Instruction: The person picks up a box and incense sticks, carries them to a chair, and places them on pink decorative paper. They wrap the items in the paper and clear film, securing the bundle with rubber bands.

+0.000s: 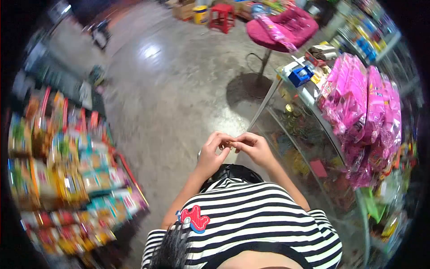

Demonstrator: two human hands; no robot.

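My left hand (215, 151) and my right hand (252, 147) meet in front of my waist, fingertips touching. Both are closed in a pinch. Between the fingertips there may be something tiny, too small and blurred to name. Below them are my striped shirt (251, 206) and a shiny black garment or bag (230, 172) at the waist. Closest to my right hand stands a glass display case (309, 130), apart from it.
Shelves of colourful packets (67, 179) stand on the left. Pink plastic-wrapped packages (347, 98) and a blue box (300, 76) sit on the case. Beyond are a pink swivel chair (277, 31), a red stool (222, 18) and a yellow bucket (200, 15) on the concrete floor (174, 76).
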